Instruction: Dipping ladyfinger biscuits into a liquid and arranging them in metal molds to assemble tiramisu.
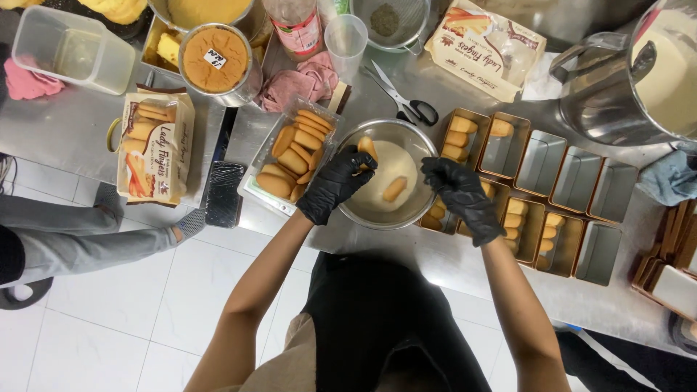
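My left hand (pixel 332 183), in a black glove, pinches a ladyfinger biscuit (pixel 367 147) over the rim of a steel bowl (pixel 361 215) holding pale liquid. Another biscuit (pixel 395 189) floats in that liquid. My right hand (pixel 462 197), also gloved in black, hovers at the bowl's right rim with fingers curled and nothing visibly in it. An opened plastic tray of ladyfingers (pixel 296 151) lies just left of the bowl. Right of the bowl stand several small gold rectangular tins (pixel 541 161), some lined with biscuits, some bare.
Scissors (pixel 401 99), a pink cloth (pixel 305 81), a plastic cup (pixel 345 40) and a round tin of brown cream (pixel 215 61) sit behind the bowl. Two biscuit packets (pixel 154 147) (pixel 485 49), a large steel pot (pixel 632 72), and a seated person's legs (pixel 80 236) at left.
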